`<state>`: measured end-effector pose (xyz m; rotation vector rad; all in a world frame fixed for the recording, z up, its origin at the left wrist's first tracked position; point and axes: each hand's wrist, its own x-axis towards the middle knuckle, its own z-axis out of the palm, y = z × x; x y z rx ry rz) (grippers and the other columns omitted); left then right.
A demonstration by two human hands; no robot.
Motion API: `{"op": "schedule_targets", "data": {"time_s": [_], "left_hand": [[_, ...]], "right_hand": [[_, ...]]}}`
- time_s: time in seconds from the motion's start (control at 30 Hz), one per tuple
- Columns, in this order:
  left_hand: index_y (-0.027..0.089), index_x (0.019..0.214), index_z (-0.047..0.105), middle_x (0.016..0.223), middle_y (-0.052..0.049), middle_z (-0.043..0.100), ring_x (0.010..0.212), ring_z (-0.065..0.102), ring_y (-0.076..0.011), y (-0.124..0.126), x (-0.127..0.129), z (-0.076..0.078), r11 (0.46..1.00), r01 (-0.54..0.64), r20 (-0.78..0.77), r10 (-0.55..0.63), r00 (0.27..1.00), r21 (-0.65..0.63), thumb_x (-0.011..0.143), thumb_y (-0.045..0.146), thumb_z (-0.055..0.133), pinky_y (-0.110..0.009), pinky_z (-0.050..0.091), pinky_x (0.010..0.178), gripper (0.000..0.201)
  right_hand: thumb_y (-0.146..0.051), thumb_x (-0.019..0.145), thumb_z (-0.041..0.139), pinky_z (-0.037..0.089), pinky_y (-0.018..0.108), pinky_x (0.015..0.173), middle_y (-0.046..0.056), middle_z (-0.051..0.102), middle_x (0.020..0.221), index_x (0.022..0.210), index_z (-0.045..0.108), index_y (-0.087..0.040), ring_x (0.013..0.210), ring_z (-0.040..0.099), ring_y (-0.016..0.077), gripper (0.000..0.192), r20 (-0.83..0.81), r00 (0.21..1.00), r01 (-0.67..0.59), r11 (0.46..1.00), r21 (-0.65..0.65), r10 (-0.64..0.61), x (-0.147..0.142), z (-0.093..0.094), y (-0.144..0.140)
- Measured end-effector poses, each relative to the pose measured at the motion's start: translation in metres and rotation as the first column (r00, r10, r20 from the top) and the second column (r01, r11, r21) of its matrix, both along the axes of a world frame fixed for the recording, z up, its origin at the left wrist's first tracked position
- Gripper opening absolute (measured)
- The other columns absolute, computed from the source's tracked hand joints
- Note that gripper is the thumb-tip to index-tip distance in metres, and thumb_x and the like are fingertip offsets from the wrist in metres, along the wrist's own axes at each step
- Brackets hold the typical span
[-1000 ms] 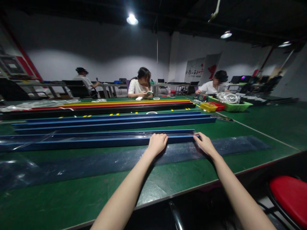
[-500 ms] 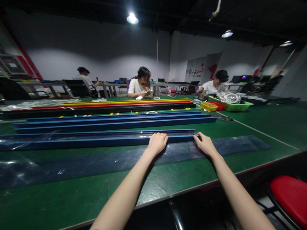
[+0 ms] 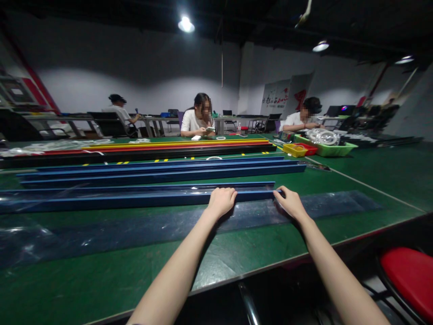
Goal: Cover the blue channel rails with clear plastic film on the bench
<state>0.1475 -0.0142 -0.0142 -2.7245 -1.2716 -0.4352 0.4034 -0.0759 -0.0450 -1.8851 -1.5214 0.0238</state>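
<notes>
Your left hand curled over near long blue plastic channel on green tabletop, fingers gripping near edge; right hand pinching its right end. Clear film strip flat alongside, channel not yet lifted.

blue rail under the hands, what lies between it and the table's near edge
In the head view, a long clear plastic sheet on the green table, between the long blue rail and the edge.

3 seated people, green tray, red stool.
</notes>
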Motion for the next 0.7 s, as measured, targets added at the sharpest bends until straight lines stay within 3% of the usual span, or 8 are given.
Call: {"op": "schedule_targets", "data": {"time_s": [0.2,0.7], "left_hand": [[0.019,0.088,0.059,0.091,-0.006,0.067,0.088,0.061,-0.0190,0.000,0.000,0.000,1.000,0.002,0.006,-0.002,1.000,0.002,0.093,0.037,0.024,-0.032,0.041,0.076,0.039],[0.019,0.089,0.058,0.093,-0.006,0.067,0.088,0.061,-0.0199,0.003,0.000,-0.002,1.000,0.010,0.003,-0.010,1.000,-0.009,0.093,0.037,0.023,-0.034,0.040,0.076,0.040]], "right_hand": [[-0.045,0.075,0.041,0.041,0.029,0.069,0.005,0.062,0.077,0.075,0.053,-0.021,0.075,0.056,0.0190,0.028,-0.064,0.998,-0.017,1.000,0.006,0.018,0.003,-0.002,0.004],[-0.042,0.076,0.039,0.039,0.029,0.068,0.005,0.060,0.074,0.068,0.049,-0.021,0.072,0.054,0.0182,0.025,-0.006,1.000,-0.022,1.000,-0.015,0.022,0.006,-0.005,0.012]]}}
